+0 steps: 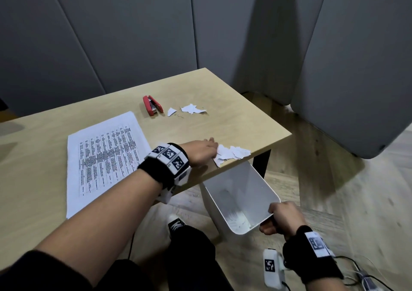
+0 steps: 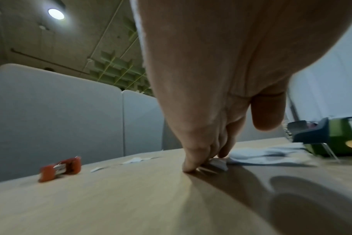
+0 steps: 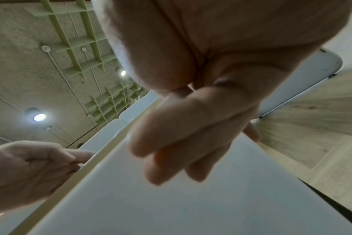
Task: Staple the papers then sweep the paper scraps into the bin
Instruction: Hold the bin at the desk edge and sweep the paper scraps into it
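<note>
My left hand lies on the wooden table near its front edge, straight fingers touching a heap of white paper scraps. Below that edge my right hand grips the rim of a white bin, tilted with its mouth up toward the scraps. A printed stack of papers lies to the left. A red stapler sits at the back, with more scraps beside it.
Grey padded partitions close in the back and right. My leg and shoe are under the table by the bin. A black table leg stands behind the bin. Cables trail on the wooden floor at lower right.
</note>
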Motion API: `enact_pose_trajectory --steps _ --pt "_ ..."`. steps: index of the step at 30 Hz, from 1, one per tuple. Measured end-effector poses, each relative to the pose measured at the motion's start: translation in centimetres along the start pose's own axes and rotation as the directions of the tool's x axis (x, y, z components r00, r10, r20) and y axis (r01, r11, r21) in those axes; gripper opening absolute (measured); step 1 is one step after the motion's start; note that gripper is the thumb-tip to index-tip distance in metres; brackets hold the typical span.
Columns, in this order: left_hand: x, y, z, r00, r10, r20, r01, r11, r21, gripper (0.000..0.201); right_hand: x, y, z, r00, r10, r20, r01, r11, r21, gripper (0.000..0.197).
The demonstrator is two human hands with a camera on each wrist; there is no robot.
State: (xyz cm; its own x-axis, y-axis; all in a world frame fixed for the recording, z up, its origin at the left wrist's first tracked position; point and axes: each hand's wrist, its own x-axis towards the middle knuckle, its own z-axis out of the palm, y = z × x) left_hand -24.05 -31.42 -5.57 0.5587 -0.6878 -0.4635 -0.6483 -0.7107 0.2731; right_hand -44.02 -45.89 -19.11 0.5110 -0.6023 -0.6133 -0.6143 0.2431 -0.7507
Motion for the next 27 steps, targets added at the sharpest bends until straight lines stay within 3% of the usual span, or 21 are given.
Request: enact_pose_trajectory --steps 5,10,14,16,18,22,24,27 --pt "-1.8 2.6 2.9 0.993 0.11 0.039 -0.107 0.993 -0.054 0.055 -0.2 0.1 -0.1 1.0 -0.003 0.0 0.003 1.0 0.01 0.015" --pt "-4.5 4.8 6.1 0.979 0.203 0.033 -0.204 0.979 0.017 0.058 -0.3 0.3 -0.5 1.0 -0.009 0.003 0.009 1.0 0.009 0.015" --pt "-5.2 5.3 5.5 0.964 0.266 -0.019 -0.265 0.962 0.059 0.052 -0.3 0.4 -1.0 1.0 -0.009 0.003 0.009 1.0 0.025 0.014" --pt "-3.8 4.5 3.1 0.962 0.244 -0.118 -0.238 0.969 0.067 0.049 -0.3 0.5 -1.2 1.0 -0.012 -0.005 0.012 0.999 0.036 0.012" --pt "-1.9 2.7 0.4 0.975 0.125 -0.185 -0.12 0.992 0.036 0.05 -0.2 0.6 -1.2 1.0 -0.011 -0.008 0.011 0.999 0.034 0.012" --pt "1.8 -0.8 -2.4 0.99 -0.128 -0.064 0.133 0.988 0.076 0.043 -0.2 0.4 -1.0 1.0 -0.014 -0.012 0.015 0.999 0.034 0.013" --pt "2.8 -0.6 -1.8 0.991 -0.13 0.026 0.124 0.979 0.164 0.036 -0.2 0.3 -0.9 1.0 -0.014 -0.013 0.014 0.999 0.032 0.014" --pt "2.5 1.2 -0.1 1.0 0.017 0.018 -0.02 0.985 0.17 0.037 -0.2 0.2 -0.8 1.0 -0.015 -0.006 0.016 0.999 0.037 0.014"
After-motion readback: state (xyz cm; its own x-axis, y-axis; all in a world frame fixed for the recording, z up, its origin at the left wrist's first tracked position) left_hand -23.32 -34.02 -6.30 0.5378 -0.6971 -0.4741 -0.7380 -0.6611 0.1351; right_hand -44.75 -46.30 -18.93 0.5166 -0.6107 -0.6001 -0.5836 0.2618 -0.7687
